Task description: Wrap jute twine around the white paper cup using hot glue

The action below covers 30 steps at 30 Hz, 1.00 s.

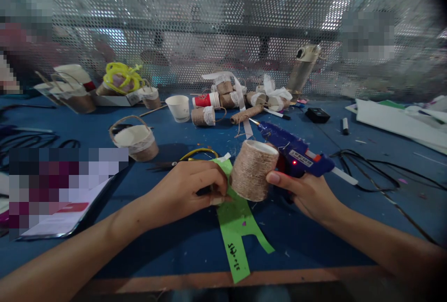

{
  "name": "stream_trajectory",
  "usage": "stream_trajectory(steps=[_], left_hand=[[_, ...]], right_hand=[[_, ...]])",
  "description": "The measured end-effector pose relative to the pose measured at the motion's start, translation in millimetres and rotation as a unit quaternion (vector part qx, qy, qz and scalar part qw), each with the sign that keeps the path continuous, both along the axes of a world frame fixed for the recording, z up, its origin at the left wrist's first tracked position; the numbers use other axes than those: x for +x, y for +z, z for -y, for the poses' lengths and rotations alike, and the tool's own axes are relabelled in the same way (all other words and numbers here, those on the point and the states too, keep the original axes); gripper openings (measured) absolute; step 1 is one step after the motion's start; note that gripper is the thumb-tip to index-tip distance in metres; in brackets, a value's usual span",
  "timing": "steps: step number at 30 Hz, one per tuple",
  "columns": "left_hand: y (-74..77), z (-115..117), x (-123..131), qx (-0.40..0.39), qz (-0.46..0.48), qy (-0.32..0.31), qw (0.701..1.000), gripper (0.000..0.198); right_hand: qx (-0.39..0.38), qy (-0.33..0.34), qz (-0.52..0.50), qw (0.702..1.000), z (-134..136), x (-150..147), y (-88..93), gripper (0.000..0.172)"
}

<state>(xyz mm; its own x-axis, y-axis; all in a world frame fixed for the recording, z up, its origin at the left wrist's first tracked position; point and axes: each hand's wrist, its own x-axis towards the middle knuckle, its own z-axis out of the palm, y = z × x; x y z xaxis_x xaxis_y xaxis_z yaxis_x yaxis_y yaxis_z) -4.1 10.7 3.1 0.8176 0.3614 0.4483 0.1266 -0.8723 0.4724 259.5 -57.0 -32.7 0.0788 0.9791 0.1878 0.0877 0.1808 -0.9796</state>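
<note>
A paper cup wrapped in brown twine (pixel 254 171) is tilted above a green paper strip (pixel 232 227), its white inside showing at the top. My right hand (pixel 307 190) grips a blue glue gun (pixel 289 148) with a lit red light, and its thumb presses the cup's right side. The gun's nozzle points up and left, behind the cup. On the cup's left, my left hand (pixel 195 183) is closed with fingertips pinched near the lower wall. Whatever lies in that pinch is too small to make out. Scissors (pixel 199 153) with yellow handles lie behind the left hand.
A twine basket with lace (pixel 139 141) stands left of the scissors. Farther back are a white paper cup (pixel 178 108), wrapped cups (pixel 203 117), and a bottle (pixel 303 71) before a perforated metal screen (pixel 223 27). Black cables (pixel 377 183) cross the right side.
</note>
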Motion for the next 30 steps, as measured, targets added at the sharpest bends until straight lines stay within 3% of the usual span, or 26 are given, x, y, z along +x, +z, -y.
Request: stream_trajectory(steps=[7,30], left_hand=[[1.0,-1.1,0.9,0.023,-0.005,-0.010,1.000,0.008],[-0.4,0.0,-2.8,-0.037,-0.056,0.012,0.998,0.015]], right_hand=[[0.001,0.015,-0.014,1.000,0.5,0.0,2.6,0.044],[0.007,0.022,-0.009,1.000,-0.2,1.3,-0.9,0.040]])
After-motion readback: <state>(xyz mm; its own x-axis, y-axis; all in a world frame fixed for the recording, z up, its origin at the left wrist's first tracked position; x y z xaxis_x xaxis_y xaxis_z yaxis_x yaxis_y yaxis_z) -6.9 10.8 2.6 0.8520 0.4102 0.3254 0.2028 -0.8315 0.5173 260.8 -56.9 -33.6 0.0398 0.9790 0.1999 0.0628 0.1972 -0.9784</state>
